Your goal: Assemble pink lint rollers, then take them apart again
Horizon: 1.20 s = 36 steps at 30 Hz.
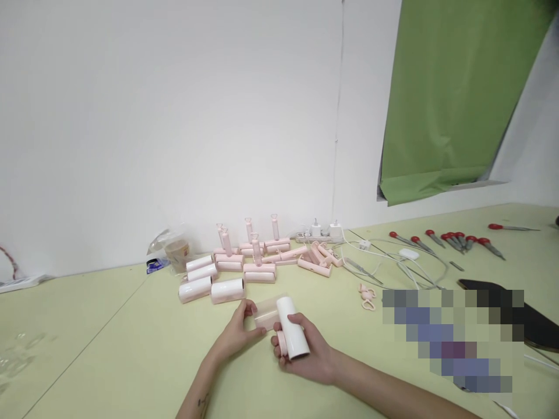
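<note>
Lint roller (292,327) lies inside our right grip (312,356), which is closed around it, long axis pointing away from us. Left of its far end, our left grip (236,338) pinches the clear cover (265,313).

One head-worn camera, looking forward and down across the table (109,349).

It sits above the person's own forearms, so the left hand (238,336) on a clear sleeve (266,313) and the right hand (310,358) around a white roller (292,329) lie nearest, low in the middle; farther off the table runs to the white wall (174,116), which fills the upper half, with a green curtain (449,93) at the upper right.
</note>
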{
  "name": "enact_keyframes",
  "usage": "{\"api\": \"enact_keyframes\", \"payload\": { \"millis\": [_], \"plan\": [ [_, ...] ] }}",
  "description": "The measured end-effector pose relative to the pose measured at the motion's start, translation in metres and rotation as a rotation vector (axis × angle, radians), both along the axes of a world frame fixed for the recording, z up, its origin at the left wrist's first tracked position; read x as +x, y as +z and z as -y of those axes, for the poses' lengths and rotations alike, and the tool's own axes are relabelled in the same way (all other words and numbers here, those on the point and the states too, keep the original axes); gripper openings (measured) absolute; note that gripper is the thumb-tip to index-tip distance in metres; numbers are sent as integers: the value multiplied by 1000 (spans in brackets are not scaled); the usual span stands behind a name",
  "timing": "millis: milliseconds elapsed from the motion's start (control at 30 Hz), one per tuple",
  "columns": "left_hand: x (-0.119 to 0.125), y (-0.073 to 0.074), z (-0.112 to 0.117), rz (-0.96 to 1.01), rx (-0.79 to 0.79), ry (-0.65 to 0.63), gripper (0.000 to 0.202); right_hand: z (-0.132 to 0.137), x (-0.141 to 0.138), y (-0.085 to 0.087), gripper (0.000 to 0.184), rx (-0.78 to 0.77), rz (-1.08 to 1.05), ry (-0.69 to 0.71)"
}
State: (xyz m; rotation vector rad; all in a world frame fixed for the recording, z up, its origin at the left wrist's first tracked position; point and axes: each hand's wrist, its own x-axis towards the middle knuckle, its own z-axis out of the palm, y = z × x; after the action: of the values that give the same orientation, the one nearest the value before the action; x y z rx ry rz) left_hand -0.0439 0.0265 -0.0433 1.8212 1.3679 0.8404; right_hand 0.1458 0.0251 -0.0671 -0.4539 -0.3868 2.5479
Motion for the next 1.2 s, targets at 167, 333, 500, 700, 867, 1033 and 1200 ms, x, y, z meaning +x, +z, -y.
{"api": "enact_keyframes", "payload": {
  "millis": [167,333,500,700,867,1033,1200],
  "plan": [
    [2,0,2,12,127,100,43,2,0,2,26,93,-11,-19],
    [19,2,9,32,258,96,38,12,-6,8,31,449,216,-112],
    [38,10,22,296,64,21,42,21,-10,10,40,572,394,-198],
    [47,25,31,980,-183,56,43,0,7,28,39,650,358,-427],
    [66,2,28,834,-448,42,48,-8,17,39,29,948,575,-608],
    [74,-5,29,798,-464,19,47,5,15,39,26,1138,593,-464],
    [73,3,33,813,-389,-26,49,10,20,40,25,1232,597,-459]
  ]
}}
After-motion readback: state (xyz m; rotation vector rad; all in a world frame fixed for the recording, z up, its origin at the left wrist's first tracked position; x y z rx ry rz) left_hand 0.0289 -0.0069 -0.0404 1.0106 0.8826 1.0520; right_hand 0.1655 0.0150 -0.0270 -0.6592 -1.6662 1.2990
